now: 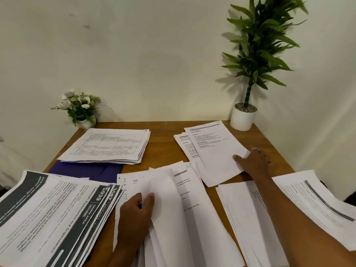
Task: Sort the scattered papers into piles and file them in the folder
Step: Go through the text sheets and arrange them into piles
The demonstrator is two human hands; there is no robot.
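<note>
Printed papers cover a wooden table (165, 151). My left hand (134, 216) grips the left edge of a loose bundle of white sheets (179, 209) at the near centre, thumb on top. My right hand (252, 160) reaches to the far right and holds the right edge of a printed sheet (215, 151), thumb on top, over a small pile there. A pile with dark headers (50, 218) lies near left. A neat stack with tables (107, 147) sits at the far left, partly on a blue folder (90, 170).
Another spread of sheets (300, 207) lies under my right forearm at the near right. A tall potted plant in a white pot (243, 117) stands at the far right corner, a small white flower pot (84, 116) at the far left. A wall runs behind the table.
</note>
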